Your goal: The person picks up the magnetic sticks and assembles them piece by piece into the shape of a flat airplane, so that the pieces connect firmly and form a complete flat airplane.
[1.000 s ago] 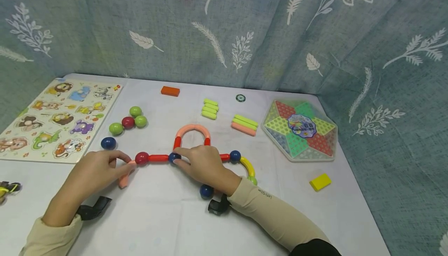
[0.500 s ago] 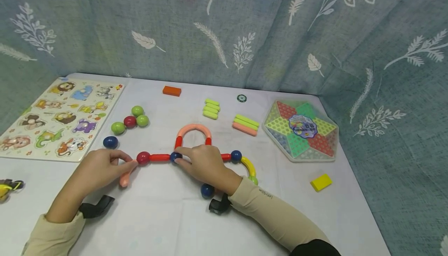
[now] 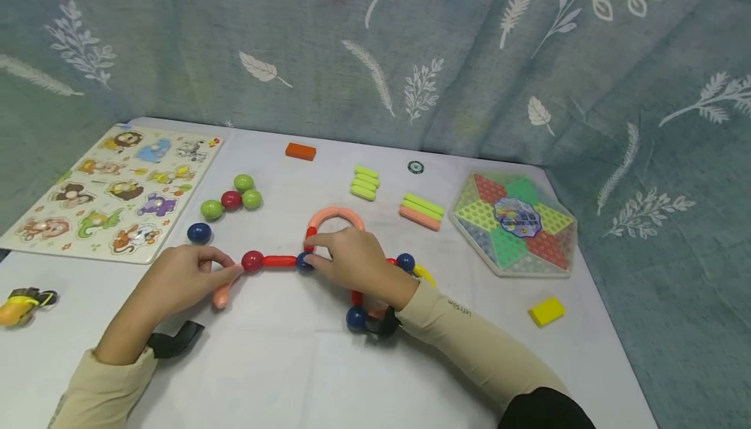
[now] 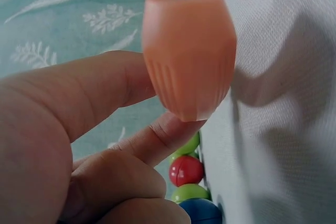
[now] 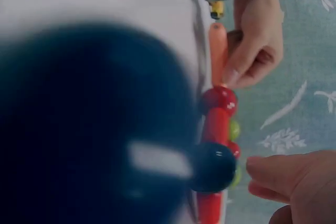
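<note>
My left hand pinches a curved salmon magnetic rod between thumb and fingers; the rod's blunt end fills the left wrist view. The rod's far end meets a red ball, joined by a red rod to a blue ball. My right hand hovers at that blue ball, a small gap between fingertips and ball in the right wrist view. A salmon arch rises behind it. Part of the structure, with another blue ball, is hidden under my right hand and wrist.
Loose green and red balls and a blue ball lie left, beside an animal puzzle board. Lime rods, an orange block, a hexagonal game box and a yellow block surround the work.
The head view has swung, so everything sits further right. My right hand has lifted slightly off the blue ball. My left hand keeps its pinch on the salmon rod.
</note>
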Motion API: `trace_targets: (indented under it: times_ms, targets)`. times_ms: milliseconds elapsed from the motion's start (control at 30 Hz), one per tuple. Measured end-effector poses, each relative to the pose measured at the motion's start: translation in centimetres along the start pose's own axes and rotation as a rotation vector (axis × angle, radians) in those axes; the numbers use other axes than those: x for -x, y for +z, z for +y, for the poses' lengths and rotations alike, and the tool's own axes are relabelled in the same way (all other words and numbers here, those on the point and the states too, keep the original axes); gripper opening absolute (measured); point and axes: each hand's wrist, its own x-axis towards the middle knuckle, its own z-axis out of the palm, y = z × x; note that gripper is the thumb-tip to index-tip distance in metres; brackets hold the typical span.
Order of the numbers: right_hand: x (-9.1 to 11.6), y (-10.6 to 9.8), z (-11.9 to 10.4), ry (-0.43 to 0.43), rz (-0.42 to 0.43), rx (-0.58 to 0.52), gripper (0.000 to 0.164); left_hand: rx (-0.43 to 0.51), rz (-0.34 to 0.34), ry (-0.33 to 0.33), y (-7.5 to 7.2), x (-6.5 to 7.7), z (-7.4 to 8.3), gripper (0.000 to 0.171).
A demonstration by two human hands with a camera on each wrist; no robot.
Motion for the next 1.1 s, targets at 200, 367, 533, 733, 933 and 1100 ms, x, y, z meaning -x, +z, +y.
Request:
trace_targets:
  times_ms: [200, 367, 533, 733, 933, 1100]
  targets:
    - [-4.7, -1.2, 0.3, 0.052, -0.074, -0.177, 0.031, 0.017, -0.011, -0.018, 0.0, 0.0, 0.0, 0.045]
    - [-9.7, -0.5, 0.2, 0.159, -0.141, -0.241, 0.031, 0.027, -0.013, -0.034, 0.2, -0.1, 0.0, 0.046]
    - [-13.5, 0.9, -0.3, 0.204, -0.156, -0.216, 0.029, 0.031, -0.004, -0.046, 0.1, 0.1, -0.1, 0.045]
    - [-15.2, 2.6, -1.0, 0.238, -0.206, -0.219, 0.041, 0.027, -0.008, -0.054, 0.0, 0.5, -0.1, 0.045]
    - [-16.0, 2.9, -1.7, 0.234, -0.206, -0.132, 0.047, 0.021, 0.009, -0.042, 0.1, 0.6, -0.2, 0.045]
    - [-16.6, 2.7, -1.9, 0.25, -0.19, -0.046, 0.045, 0.022, 0.014, -0.034, 0.2, 0.1, -0.1, 0.045]
